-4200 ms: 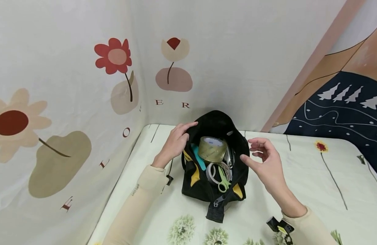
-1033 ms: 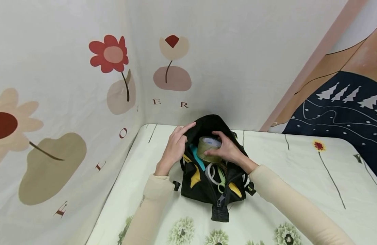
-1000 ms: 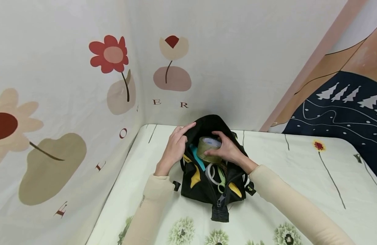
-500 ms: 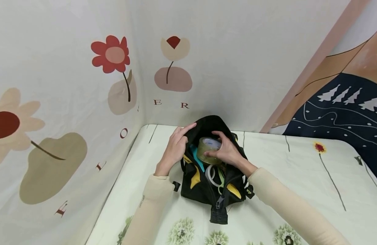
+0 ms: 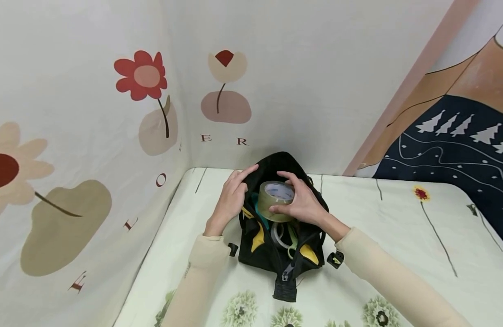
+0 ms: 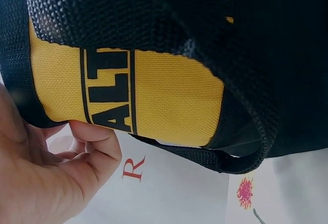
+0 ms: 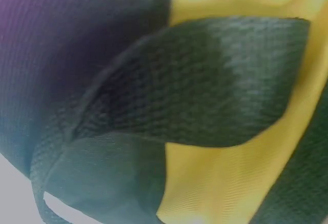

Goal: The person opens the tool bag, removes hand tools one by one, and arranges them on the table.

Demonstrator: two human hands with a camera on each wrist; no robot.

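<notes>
A black and yellow tool bag (image 5: 257, 259) stands unzipped on the table. My left hand (image 5: 231, 195) grips its left rim, the index finger stretched along the edge. In the left wrist view, that hand (image 6: 56, 172) holds the bag's edge beside a yellow panel (image 6: 174, 96) lettered in black. My right hand (image 5: 306, 202) reaches into the mouth and holds a roll of clear packing tape (image 5: 267, 200) between thumb and fingers. Below the roll lie green-handled scissors (image 5: 292, 240) and a narrow pale tape roll (image 5: 274, 232). A teal item (image 5: 261, 219) is partly hidden behind the packing tape.
A black webbing handle (image 7: 220, 80) loops over the bag's yellow side in the right wrist view. The zipper end tab (image 5: 285, 290) hangs towards me. A flower-printed cloth (image 5: 382, 240) covers the table, with a printed backdrop (image 5: 317, 91) right behind the bag.
My right hand came from beside the bag into its mouth and took hold of the packing tape. The roll has since risen slightly and shifted left. The left hand keeps its grip on the rim.
</notes>
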